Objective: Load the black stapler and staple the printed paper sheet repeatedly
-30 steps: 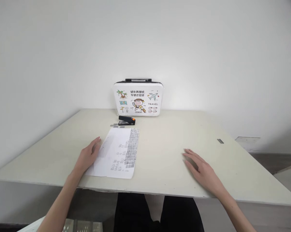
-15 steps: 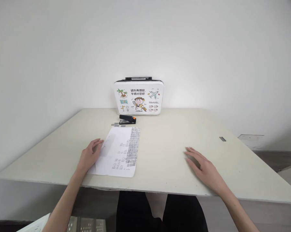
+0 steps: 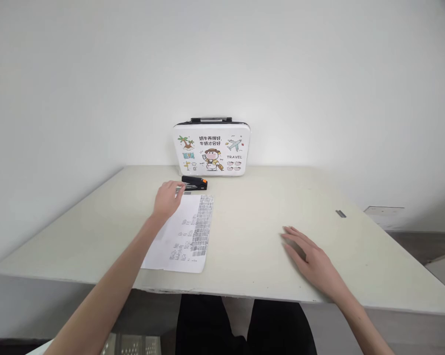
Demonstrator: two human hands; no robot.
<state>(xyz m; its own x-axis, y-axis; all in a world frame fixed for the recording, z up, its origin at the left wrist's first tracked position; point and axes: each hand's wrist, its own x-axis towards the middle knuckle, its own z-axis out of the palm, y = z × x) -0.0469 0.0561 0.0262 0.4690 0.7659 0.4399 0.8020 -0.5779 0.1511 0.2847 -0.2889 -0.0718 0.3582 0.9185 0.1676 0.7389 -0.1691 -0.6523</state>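
Note:
Reaching over the far left corner of a printed paper sheet, my left hand has its fingertips at the left end of a black stapler with an orange part. Its thumb and fingers are apart, and I see no grip on the stapler. Small grey staple strips lie just in front of the stapler, partly covered by this hand. My right hand rests on the table's right side, fingers stretched out and holding nothing. The left part of the sheet is hidden under my left arm.
A white hard case with cartoon prints and a black handle stands against the wall at the back of the pale table. Another small staple strip lies near the right edge. My legs are under the front edge.
My left hand has moved forward and right, from the sheet's left edge to the stapler's left end. My right hand stays in place.

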